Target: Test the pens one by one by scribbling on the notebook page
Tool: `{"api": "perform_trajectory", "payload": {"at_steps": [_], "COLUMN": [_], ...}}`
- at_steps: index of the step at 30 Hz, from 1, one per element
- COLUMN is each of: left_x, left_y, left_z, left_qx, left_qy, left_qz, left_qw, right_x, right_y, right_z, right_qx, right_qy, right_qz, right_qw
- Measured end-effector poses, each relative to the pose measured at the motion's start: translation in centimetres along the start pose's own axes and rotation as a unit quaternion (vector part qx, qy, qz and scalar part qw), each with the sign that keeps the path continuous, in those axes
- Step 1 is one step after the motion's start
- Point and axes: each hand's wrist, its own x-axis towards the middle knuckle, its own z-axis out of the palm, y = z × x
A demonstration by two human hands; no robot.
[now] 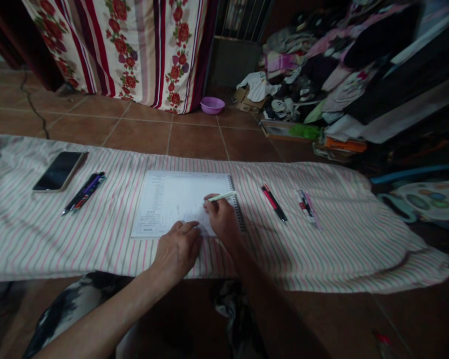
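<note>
A spiral-bound notebook [187,187] lies on the striped cloth, its coil along the right side and printed text down the left of the page. My right hand [222,217] grips a pale green pen [222,196] over the right part of the page; whether the tip touches paper I cannot tell. Across the notebook's near edge rests my left hand [177,244], fingers stretched out over the paper and holding nothing. Faint marks show on the page between the hands.
Left of the notebook are several pens [84,192] and a phone [59,171]. On the right lie red and black pens [274,203] and more pens [307,209]. Beyond the striped cloth [344,219] stand a purple basin [212,105], a curtain [142,55] and heaped clothes [303,65].
</note>
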Motion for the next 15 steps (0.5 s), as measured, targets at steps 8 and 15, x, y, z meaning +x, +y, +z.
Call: {"api": "perform_trajectory", "payload": {"at_steps": [8, 15], "left_x": [0.0, 0.3], "left_y": [-0.2, -0.3], "left_z": [0.1, 0.3], "left_qx": [-0.018, -0.125], "left_qy": [0.009, 0.088], "left_qz": [-0.001, -0.049], "left_qw": [1.000, 0.987], "right_x": [0.2, 0.3], "right_y": [-0.1, -2.0], "right_z": [0.1, -0.6], "right_qx": [0.116, 0.459], "right_qy": [-0.002, -0.001], "right_qz": [0.086, 0.253], "right_qw": [0.989, 0.852]}}
